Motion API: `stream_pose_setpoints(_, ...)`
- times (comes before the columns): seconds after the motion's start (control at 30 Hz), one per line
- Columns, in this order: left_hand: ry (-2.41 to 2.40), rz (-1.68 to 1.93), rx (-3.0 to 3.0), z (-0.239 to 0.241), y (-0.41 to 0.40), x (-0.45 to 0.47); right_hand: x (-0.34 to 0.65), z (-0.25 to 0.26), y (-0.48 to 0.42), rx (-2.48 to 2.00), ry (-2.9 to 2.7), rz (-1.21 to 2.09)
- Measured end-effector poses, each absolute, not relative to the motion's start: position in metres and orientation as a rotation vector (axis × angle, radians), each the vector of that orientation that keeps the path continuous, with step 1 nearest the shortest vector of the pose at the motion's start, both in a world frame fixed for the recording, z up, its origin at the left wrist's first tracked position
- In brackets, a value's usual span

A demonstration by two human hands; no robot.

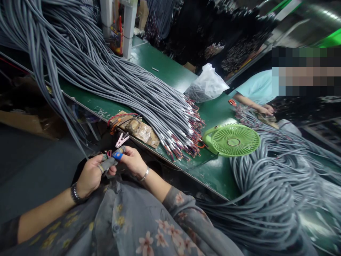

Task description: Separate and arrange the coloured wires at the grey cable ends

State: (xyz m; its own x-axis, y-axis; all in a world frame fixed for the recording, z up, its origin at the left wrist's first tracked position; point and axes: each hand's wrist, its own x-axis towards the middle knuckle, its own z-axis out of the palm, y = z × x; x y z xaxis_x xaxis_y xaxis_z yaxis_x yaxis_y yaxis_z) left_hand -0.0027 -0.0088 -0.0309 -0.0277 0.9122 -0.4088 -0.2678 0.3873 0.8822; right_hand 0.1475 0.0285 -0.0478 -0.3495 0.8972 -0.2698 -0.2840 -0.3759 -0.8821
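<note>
My left hand (92,175), closed, holds a grey cable whose thin coloured wires (108,153) stick out above the fingers. Opposite it, my right hand (133,162) pinches at the same cable end, its fingertips nearly meeting the left ones. Grey covers wrap some fingertips, and blue tape is around a right-hand finger. Most of the held cable is hidden by the fingers. Just beyond them, a pale pink clip (122,140) is at the bench edge, near a wooden board (144,133) with a brown lump on it.
Grey cables (128,85) with bared, coloured wire ends cover the green bench (167,76). A green fan (233,141) stands right of them, with a plastic bag (207,84) behind. More cables (271,181) are heaped at right, where a co-worker's hands (266,109) are busy.
</note>
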Motion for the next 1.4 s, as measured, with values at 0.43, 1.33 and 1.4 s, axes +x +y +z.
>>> stream_pose_setpoints(0.43,1.233,1.169,0.606,-0.026,-0.007,-0.002,0.149,-0.052,0.029,-1.047,-0.795,1.868)
stream_pose_setpoints(1.33,1.143,1.112,0.464,-0.007,0.008,0.006,0.147,-0.058,0.066,-0.996,-0.683,1.901)
stream_pose_setpoints(1.4,1.15,1.115,0.452,-0.01,0.009,0.007,0.144,-0.058,0.066,-0.964,-0.66,1.904)
